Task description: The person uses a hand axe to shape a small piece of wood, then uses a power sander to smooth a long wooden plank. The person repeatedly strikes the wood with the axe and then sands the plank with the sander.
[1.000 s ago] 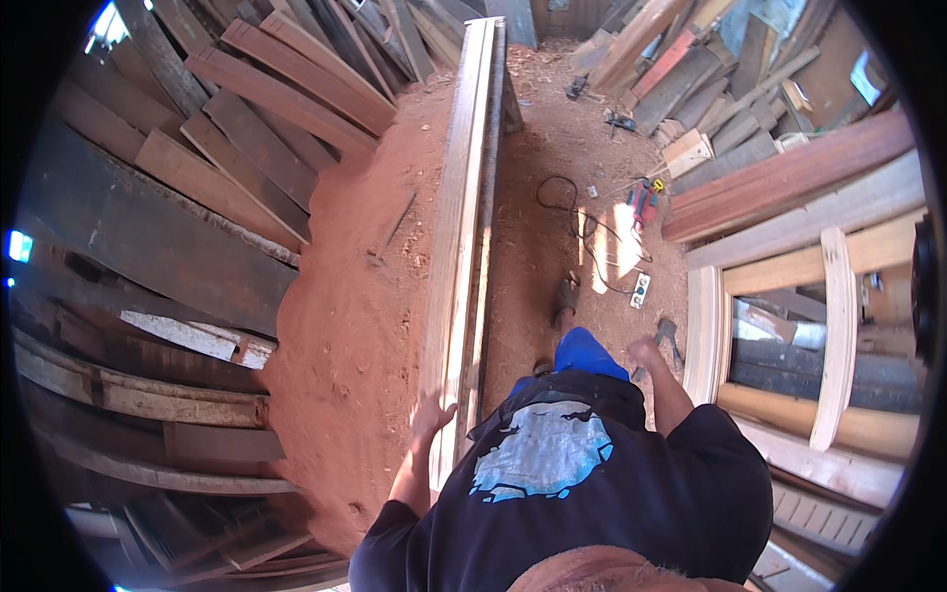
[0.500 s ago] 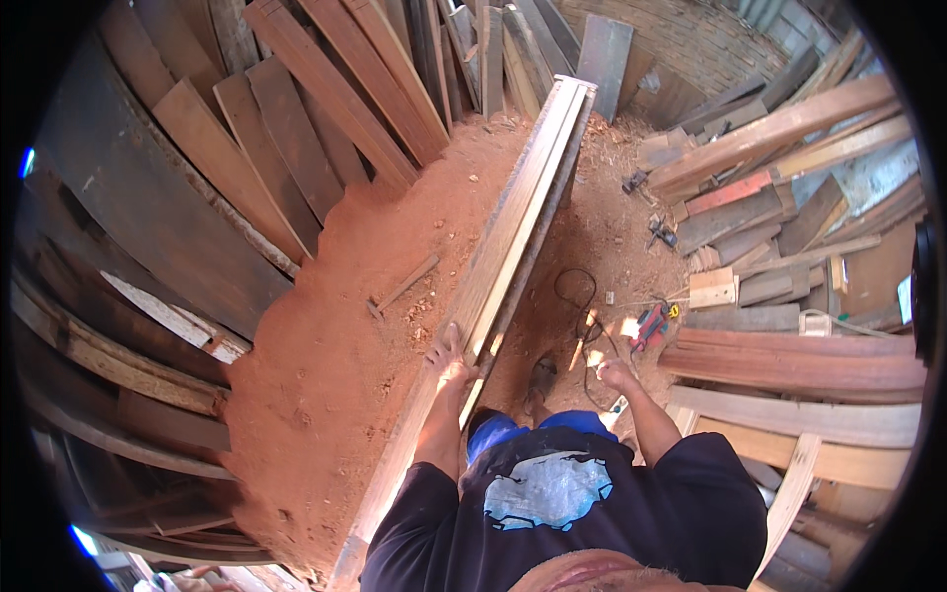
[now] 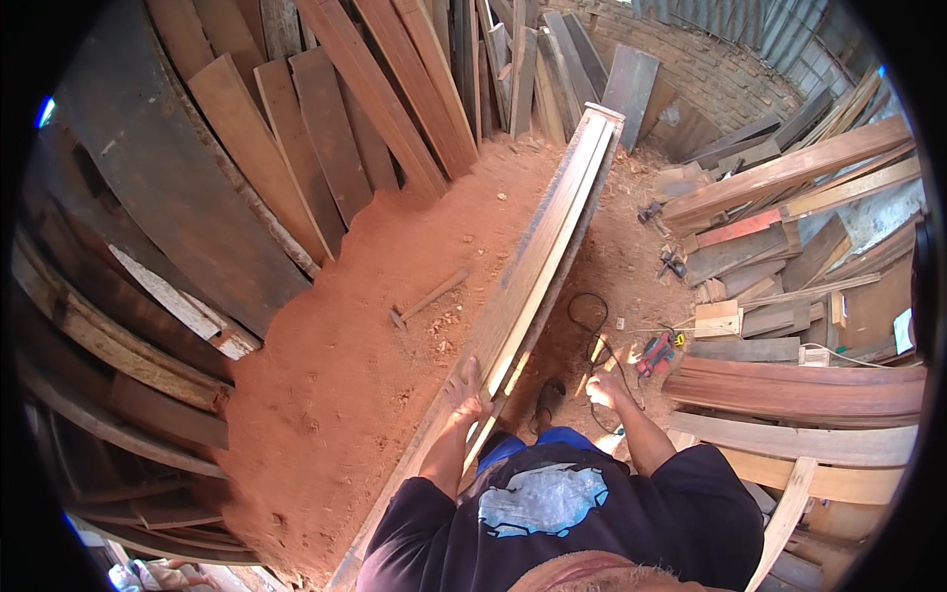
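A long pale wooden plank (image 3: 533, 261) runs from the lower left up to the far middle, resting along a narrow dark bench. My left hand (image 3: 464, 397) lies on its upper face, fingers spread. To the right of the plank, my right hand (image 3: 606, 389) is held apart from it with the fingers curled in. What that hand holds, if anything, I cannot make out. Beyond it, a red and black power tool (image 3: 654, 355) lies on the ground, close to a black cord (image 3: 590, 314).
A hammer (image 3: 428, 300) lies on reddish sawdust (image 3: 326, 395) left of the plank. Several boards (image 3: 286, 148) lean along the left and far sides. Stacked timber (image 3: 799, 390) fills the right side. A clamp-like dark metal piece (image 3: 673, 262) lies near the offcuts.
The whole view has shifted, so the surroundings appear farther right and lower. My left hand has slid slightly nearer along the plank. My right hand has moved a little left, toward the plank.
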A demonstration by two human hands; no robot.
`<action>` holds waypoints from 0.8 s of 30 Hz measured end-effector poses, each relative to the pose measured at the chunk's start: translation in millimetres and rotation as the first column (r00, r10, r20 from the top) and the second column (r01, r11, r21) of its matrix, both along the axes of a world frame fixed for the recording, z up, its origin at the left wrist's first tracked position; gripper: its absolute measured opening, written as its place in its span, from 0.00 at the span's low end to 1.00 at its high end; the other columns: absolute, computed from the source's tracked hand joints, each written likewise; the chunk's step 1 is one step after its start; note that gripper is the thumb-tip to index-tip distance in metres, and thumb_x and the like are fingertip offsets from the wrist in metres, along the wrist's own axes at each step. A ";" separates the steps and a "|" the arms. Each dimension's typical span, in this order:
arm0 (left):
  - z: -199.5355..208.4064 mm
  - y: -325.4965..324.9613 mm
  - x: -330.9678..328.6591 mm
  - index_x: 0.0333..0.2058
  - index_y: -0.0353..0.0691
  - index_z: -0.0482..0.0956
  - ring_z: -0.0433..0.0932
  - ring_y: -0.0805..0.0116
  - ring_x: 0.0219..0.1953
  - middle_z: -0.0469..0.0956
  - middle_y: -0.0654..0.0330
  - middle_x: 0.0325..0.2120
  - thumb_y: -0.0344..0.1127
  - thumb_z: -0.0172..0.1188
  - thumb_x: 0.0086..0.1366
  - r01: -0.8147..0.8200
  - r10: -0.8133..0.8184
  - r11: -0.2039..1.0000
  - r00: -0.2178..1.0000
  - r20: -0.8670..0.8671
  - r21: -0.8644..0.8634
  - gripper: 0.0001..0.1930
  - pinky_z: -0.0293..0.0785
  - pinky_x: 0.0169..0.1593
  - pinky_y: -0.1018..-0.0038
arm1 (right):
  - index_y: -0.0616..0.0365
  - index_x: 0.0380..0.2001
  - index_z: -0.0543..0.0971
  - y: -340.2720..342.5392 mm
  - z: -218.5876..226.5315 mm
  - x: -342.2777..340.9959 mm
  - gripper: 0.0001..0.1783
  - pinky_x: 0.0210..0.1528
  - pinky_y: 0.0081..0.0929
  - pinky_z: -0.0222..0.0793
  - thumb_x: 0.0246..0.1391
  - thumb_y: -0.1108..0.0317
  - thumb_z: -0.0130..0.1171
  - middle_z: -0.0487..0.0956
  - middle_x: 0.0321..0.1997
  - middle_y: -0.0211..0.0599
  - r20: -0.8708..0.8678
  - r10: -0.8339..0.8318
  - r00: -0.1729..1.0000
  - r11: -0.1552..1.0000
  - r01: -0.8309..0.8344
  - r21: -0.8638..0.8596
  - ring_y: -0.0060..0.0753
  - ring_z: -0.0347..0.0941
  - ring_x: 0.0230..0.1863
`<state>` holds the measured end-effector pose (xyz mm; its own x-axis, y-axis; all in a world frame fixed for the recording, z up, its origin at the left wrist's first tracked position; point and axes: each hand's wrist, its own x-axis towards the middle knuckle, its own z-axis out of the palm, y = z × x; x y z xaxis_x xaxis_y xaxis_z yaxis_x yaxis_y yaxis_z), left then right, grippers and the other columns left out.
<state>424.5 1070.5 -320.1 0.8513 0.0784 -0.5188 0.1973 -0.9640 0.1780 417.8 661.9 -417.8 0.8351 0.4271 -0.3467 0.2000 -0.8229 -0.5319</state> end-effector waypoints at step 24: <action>-16.7 165.2 -306.9 0.72 0.55 0.53 0.70 0.35 0.59 0.69 0.38 0.57 0.51 0.71 0.55 -0.234 0.233 0.972 0.956 -0.176 0.016 0.50 0.67 0.63 0.45 | 0.60 0.40 0.84 163.6 -6.6 -8.6 0.15 0.32 0.38 0.76 0.53 0.62 0.61 0.84 0.31 0.39 -0.327 -0.335 0.884 0.931 0.363 0.028 0.34 0.81 0.28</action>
<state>117.6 1235.8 -336.8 0.7052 0.2612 -0.6592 0.4452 -0.8867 0.1250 409.3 825.5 -424.5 0.7905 0.1678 -0.5891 -0.2793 -0.7572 -0.5905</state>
